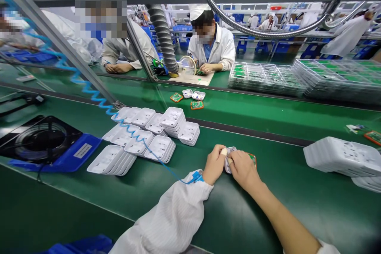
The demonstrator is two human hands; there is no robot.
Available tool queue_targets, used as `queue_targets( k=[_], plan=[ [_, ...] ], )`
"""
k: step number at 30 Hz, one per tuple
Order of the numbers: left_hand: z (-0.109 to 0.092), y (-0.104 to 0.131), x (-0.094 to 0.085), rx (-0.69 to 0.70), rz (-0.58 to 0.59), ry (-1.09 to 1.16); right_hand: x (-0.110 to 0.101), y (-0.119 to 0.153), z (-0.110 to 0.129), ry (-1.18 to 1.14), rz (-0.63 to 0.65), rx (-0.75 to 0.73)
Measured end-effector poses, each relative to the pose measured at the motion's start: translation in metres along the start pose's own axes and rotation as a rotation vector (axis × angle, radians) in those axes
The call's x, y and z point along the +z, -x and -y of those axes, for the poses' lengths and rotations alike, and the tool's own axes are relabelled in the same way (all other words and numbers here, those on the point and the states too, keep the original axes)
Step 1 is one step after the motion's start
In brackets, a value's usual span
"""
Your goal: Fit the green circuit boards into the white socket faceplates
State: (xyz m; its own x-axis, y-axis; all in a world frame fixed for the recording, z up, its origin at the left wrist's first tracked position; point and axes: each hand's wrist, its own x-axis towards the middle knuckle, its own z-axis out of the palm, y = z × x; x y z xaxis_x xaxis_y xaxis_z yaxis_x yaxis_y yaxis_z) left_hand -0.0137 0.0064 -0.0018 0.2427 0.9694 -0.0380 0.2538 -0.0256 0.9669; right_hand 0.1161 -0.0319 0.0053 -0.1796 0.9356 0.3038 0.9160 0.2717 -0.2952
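Both hands at one small white casing [227, 166], low over the green tabletop [297, 206], right of centre in the head view. Left hand [213, 164]: fingers drawn in, clamped on the casing's left side, tips close by its upper rim; a pale covering shows on one digit. Right hand [244, 170]: fingers bent over the casing from the right, closed on it, tips reaching its open face; lower digits partly hidden, their exact spread cannot be told. Hands nearly meet across the piece. Orange-edged circuit board [253, 159] shows beside the right hand, partly covered by it. Blue wrist strap [196, 177] at the left cuff, joined to a coiled blue cord [102, 101] that passes in front of the left-hand casing stacks [159, 147]; these are white, open side up, in uneven piles. Another casing stack [339, 154], tilted, at far right of the tabletop. Black fan [44, 139] on a blue base, far left. Beyond the dark rail, on the green strip: two small white shells [198, 95] between and near two loose boards [197, 105]. Across it, a person in white [218, 45] works over a pale mat, round lens [187, 65] close by; clear trays [264, 77] of green boards stacked to that person's side.
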Motion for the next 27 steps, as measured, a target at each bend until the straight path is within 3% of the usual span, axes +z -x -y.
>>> queue_targets(
  k=[22,27],
  plan=[
    [-0.003,0.003,0.0,0.013,0.009,-0.039,0.004,0.001,-0.007,-0.114,-0.078,-0.022],
    [-0.008,0.003,-0.003,-0.011,-0.002,-0.099,0.006,0.001,-0.007,-0.082,-0.009,-0.081]
  ],
)
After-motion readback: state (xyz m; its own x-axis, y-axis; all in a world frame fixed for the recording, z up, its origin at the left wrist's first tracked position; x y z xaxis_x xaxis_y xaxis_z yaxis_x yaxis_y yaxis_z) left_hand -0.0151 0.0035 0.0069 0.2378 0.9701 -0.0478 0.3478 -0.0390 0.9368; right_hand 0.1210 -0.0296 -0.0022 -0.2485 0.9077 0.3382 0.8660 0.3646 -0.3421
